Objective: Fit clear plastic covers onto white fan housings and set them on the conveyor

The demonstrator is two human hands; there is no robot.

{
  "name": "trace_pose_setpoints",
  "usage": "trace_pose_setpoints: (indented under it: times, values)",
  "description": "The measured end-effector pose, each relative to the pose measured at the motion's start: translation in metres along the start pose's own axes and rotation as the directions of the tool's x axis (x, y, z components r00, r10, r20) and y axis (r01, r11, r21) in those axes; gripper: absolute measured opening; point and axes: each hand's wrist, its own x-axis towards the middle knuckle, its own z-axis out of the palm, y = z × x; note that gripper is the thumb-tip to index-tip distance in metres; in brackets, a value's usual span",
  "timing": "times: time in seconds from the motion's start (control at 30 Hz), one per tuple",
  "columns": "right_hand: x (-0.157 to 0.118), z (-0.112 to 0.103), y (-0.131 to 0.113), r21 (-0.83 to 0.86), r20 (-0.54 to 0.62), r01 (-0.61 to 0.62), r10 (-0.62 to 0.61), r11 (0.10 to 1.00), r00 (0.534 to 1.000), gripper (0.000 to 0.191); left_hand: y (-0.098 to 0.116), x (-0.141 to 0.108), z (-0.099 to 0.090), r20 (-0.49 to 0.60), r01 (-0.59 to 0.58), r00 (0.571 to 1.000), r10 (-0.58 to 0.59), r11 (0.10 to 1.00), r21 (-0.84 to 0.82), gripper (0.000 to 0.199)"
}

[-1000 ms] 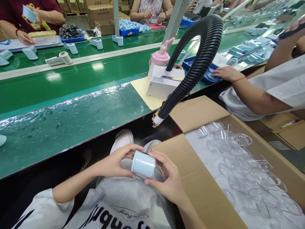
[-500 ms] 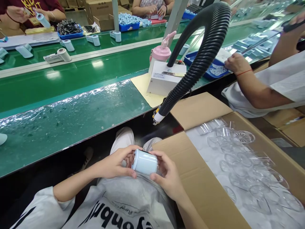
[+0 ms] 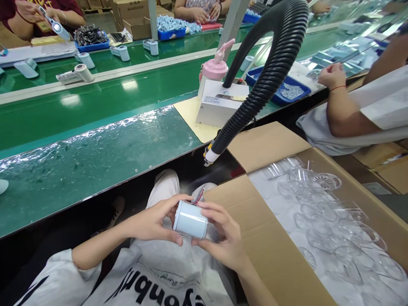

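Above my lap I hold a light blue cylindrical housing (image 3: 191, 219) with a clear rim at its ends. My left hand (image 3: 159, 219) grips its left end, fingers behind and thumb along the lower side. Around the right end, my right hand (image 3: 222, 236) has its fingers on top and thumb underneath. A few dark and red wires (image 3: 199, 195) stick up from the housing's far side. To the right of my hands stands an open cardboard box (image 3: 255, 225) of clear plastic parts (image 3: 331, 229).
A black flexible hose (image 3: 264, 89) arches from a white box (image 3: 219, 102) on the green bench (image 3: 127, 140); its nozzle hangs beyond my hands. A pink-lidded bottle (image 3: 215, 68) and blue tray (image 3: 290, 91) stand behind. A co-worker's hand (image 3: 333, 76) is at right.
The blue housing has turned in my hands, and its wires now show on top. My right fingers have shifted over it. The co-worker's hand at right has moved away from the tray.
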Motion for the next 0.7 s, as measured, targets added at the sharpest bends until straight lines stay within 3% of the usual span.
trace_pose_setpoints:
  times: [0.17, 0.27, 0.4, 0.57, 0.7]
  values:
    - [-0.002, 0.002, 0.000, 0.022, 0.009, 0.055, -0.055, 0.998, 0.998, 0.053, 0.005, 0.000, 0.003, -0.025, -0.049, 0.999, 0.048, 0.998, -0.034, 0.076]
    - [-0.003, 0.003, 0.002, 0.072, 0.012, -0.018, 0.017, 0.997, 1.000, 0.054, 0.004, -0.001, 0.006, -0.061, -0.098, 0.993, 0.099, 0.995, 0.024, 0.073]
    - [-0.001, 0.001, 0.003, 0.099, 0.063, -0.173, 0.167, 0.980, 0.984, 0.072, 0.001, -0.002, 0.006, -0.128, -0.141, 0.979, 0.159, 0.980, 0.140, 0.073]
    - [0.000, -0.001, 0.004, 0.135, 0.088, -0.162, 0.151, 0.978, 0.985, 0.059, 0.000, -0.001, 0.003, -0.112, -0.207, 0.962, 0.248, 0.934, 0.291, 0.070]
    - [0.000, 0.006, 0.005, 0.105, 0.041, -0.148, 0.144, 0.983, 0.989, 0.055, -0.006, 0.007, 0.007, -0.090, -0.136, 0.984, 0.154, 0.975, 0.177, 0.067]
